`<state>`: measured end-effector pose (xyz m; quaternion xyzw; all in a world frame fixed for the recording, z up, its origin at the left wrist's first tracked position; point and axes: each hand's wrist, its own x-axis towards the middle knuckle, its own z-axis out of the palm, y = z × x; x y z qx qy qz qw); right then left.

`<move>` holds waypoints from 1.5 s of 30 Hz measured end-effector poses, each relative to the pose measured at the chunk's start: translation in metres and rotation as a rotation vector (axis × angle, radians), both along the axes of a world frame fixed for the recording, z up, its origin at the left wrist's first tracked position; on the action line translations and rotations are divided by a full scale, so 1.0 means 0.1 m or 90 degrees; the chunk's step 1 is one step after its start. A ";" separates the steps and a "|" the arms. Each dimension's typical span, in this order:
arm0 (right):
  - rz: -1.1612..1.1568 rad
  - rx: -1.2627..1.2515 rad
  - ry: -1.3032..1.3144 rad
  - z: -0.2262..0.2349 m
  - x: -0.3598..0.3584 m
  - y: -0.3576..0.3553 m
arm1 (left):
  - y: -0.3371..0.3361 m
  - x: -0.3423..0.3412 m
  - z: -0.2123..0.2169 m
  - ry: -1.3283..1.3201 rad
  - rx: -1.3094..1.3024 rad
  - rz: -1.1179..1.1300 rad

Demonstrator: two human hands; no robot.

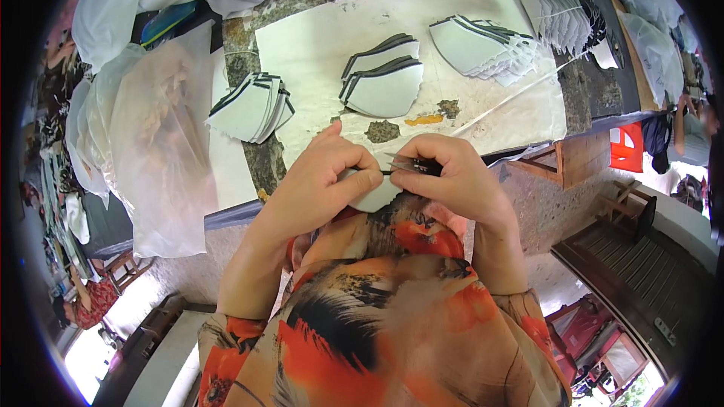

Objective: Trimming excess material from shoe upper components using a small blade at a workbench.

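Observation:
Close to my body, my left hand [317, 173] pinches a pale fabric piece [377, 197] between thumb and fingers. A dark strip runs along the piece's top edge. My right hand [449, 175] is closed around small thread snips [416, 166], whose pointed blades reach toward that edge. The right thumb and fingertips also meet at the piece, but I cannot tell how firmly they grip it. Beyond my hands lie stacks of similar dark-edged pieces: a left stack [253, 109], a middle stack [385, 89] and a right stack [483, 47].
A worn white sheet [317, 38] covers part of the table. At the far right is a fanned grey pile [554, 19] with loose threads. Clear plastic bags [162, 136] hang over the left side. A wooden stool [558, 164] stands below the table's right edge.

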<state>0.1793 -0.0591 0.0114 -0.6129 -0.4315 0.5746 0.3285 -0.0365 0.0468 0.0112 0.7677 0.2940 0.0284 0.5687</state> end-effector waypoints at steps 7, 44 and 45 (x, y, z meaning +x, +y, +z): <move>0.042 0.093 -0.078 0.03 0.04 0.02 | 0.09 0.11 0.11 -0.015 0.090 -0.083; -0.136 0.064 0.120 0.08 0.02 -0.04 | -0.43 0.26 0.10 -0.173 -0.466 0.414; -0.136 0.063 0.119 0.08 0.02 -0.03 | -0.43 0.27 0.10 -0.181 -0.481 0.420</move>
